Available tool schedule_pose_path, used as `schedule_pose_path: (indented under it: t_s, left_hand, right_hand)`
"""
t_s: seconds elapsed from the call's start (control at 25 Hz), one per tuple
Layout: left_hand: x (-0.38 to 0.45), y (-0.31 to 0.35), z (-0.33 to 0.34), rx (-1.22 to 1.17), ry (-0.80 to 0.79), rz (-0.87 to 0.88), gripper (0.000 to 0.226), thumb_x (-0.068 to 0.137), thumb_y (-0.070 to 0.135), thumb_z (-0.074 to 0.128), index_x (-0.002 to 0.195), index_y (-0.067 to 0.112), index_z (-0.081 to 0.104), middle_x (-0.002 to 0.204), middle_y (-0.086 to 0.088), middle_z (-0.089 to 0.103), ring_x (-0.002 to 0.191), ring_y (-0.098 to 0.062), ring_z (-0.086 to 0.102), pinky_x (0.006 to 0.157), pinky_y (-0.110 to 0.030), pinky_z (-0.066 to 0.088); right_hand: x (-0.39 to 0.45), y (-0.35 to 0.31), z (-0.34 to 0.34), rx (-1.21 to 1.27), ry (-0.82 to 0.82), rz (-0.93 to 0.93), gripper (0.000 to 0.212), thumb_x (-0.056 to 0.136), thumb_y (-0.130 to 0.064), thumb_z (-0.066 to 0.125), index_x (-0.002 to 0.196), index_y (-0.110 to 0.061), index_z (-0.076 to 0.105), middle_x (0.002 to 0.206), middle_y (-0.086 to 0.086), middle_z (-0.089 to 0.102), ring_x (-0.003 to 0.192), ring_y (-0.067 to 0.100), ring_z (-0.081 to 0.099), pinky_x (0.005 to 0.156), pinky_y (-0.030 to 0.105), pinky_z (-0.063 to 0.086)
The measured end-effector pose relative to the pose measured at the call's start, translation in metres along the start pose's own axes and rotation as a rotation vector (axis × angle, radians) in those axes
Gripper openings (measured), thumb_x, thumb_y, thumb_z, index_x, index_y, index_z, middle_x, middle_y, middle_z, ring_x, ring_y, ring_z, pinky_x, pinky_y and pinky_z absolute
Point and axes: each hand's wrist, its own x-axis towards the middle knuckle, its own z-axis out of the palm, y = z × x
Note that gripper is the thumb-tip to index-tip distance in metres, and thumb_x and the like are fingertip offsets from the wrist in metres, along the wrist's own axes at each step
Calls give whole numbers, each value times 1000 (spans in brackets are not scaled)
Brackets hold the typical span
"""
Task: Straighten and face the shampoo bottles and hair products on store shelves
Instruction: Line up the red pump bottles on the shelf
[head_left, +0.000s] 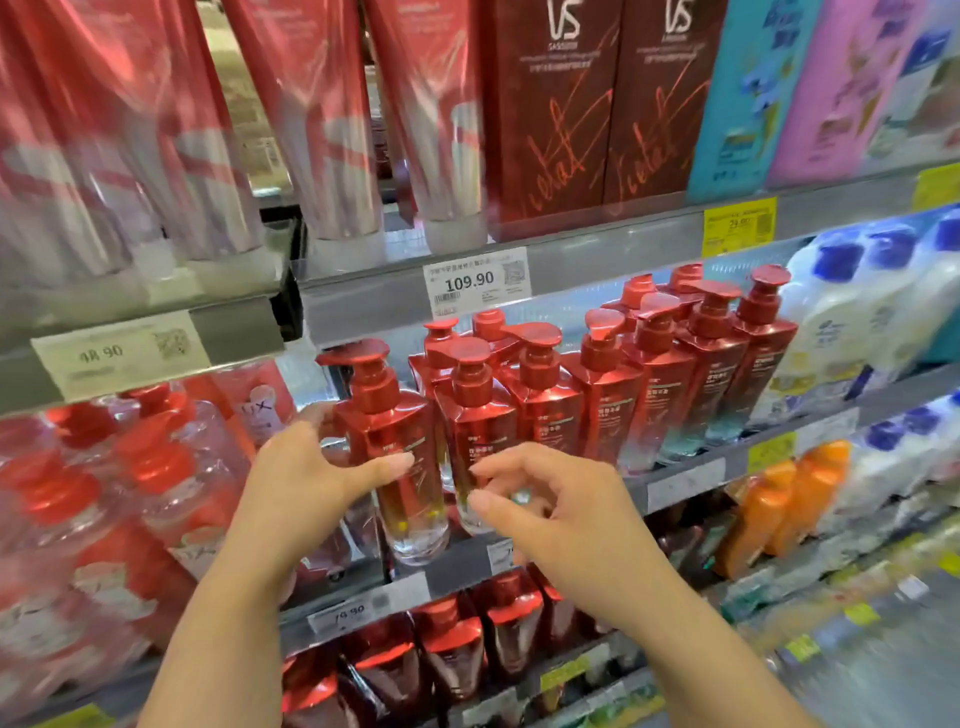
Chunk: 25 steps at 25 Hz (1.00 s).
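Observation:
Several red pump shampoo bottles stand in rows on the middle shelf (685, 480). The leftmost front bottle (400, 447) is red above and clear amber below. My left hand (306, 478) wraps around its left side, thumb across its front. A second red pump bottle (475, 415) stands just to its right. My right hand (556, 499) is at the base of that second bottle, fingers curled and apart, fingertips touching or nearly touching its lower front. More red bottles (665, 379) line up to the right, their pumps pointing different ways.
Red boxed VS products (550, 114) and red tubes (311, 119) fill the shelf above. A 109.90 price tag (475, 283) hangs on its edge. Clear and red bottles (130, 499) stand at left, white bottles (872, 312) and orange bottles (784, 509) at right, dark red bottles (457, 644) below.

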Motion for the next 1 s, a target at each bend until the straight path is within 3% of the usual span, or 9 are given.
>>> schedule_pose_path:
  t_s: [0.12, 0.24, 0.36, 0.48, 0.68, 0.88, 1.0]
  left_hand:
    - [12, -6, 5, -33, -90, 24, 70, 42, 78, 79, 102, 53, 54, 83, 26, 72, 73, 3, 69, 63, -27, 49]
    - [24, -13, 5, -30, -137, 49, 75, 39, 83, 77, 106, 57, 52, 84, 26, 73, 71, 3, 70, 67, -34, 54]
    - [34, -22, 5, -62, -191, 74, 81, 36, 80, 80, 109, 57, 54, 87, 21, 74, 75, 0, 71, 72, -39, 56]
    - [37, -32, 7, -76, -259, 73, 86, 36, 73, 86, 114, 52, 56, 99, 17, 74, 92, -10, 71, 84, -48, 56]
    - [28, -31, 9, 83, -273, 167, 88, 40, 84, 75, 115, 48, 50, 94, 21, 71, 88, -5, 67, 70, -32, 51]
    - [21, -22, 9, 282, -200, 249, 85, 55, 85, 63, 123, 35, 50, 92, 13, 67, 79, -14, 61, 57, -28, 40]
    - [14, -14, 11, 396, -208, 182, 81, 61, 80, 59, 118, 24, 49, 91, 2, 67, 75, -22, 62, 57, -30, 40]
  right_hand:
    - [-17, -1, 14, -60, 42, 86, 11, 89, -38, 73, 99, -40, 73, 86, -29, 69, 63, -5, 63, 65, 12, 47]
    - [-33, -4, 17, -96, 129, 136, 11, 91, -38, 72, 101, -37, 74, 91, -29, 68, 66, -8, 62, 67, 12, 44]
    - [-47, -9, 20, -102, 203, 195, 12, 91, -40, 70, 103, -38, 73, 91, -31, 66, 62, -2, 61, 71, 25, 55]
    - [-53, -11, 22, -107, 258, 238, 13, 90, -41, 70, 103, -38, 73, 90, -30, 66, 60, 13, 62, 75, 35, 58]
    - [-52, -14, 25, -116, 307, 252, 12, 89, -43, 69, 100, -38, 71, 94, -23, 68, 56, 3, 61, 74, 33, 59]
    - [-50, -11, 20, -77, 291, 267, 12, 90, -41, 70, 101, -36, 72, 92, -11, 70, 53, 4, 68, 58, 13, 51]
    - [-56, -7, 7, -62, 292, 252, 13, 89, -42, 70, 100, -36, 72, 93, -12, 70, 53, 5, 68, 63, 20, 57]
